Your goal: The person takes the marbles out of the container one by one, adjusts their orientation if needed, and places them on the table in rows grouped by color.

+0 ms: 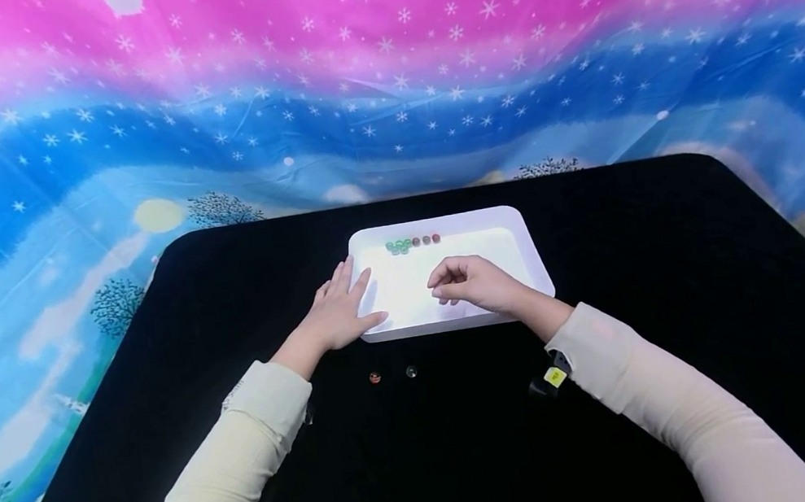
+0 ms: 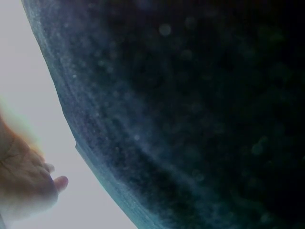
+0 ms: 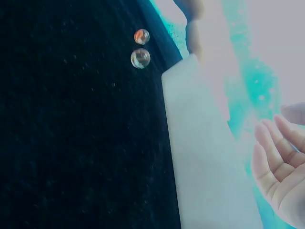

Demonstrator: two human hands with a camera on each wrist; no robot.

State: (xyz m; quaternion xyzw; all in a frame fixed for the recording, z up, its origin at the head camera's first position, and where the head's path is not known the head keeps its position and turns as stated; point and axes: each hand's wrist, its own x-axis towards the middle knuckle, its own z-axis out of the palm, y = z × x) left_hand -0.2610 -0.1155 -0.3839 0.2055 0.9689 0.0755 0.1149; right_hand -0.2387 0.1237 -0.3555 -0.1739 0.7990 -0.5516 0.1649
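Observation:
My left hand point(image 1: 338, 311) spreads its fingers over the left rim of a shallow white tray point(image 1: 536, 261), its thumb along the near rim. Over the tray's inside hovers my right hand point(image 1: 475, 280), fingers loosely bent and thumb tip close to the index tip; no object shows between them. In the right wrist view, the right hand point(image 3: 286, 171) has its palm and bent fingers visible. Several green marbles point(image 1: 398, 246) lie along the tray's far side, with two brownish marbles point(image 1: 421, 241) and a red marble point(image 1: 436, 238) to their right.
On the black tabletop point(image 1: 467, 440), in front of the tray, sit an orange-streaked marble point(image 1: 375, 377) and a clear marble point(image 1: 411, 372). A curtain point(image 1: 382, 57) printed with snowflakes hangs behind the table. The left wrist view is mostly dark and blurred.

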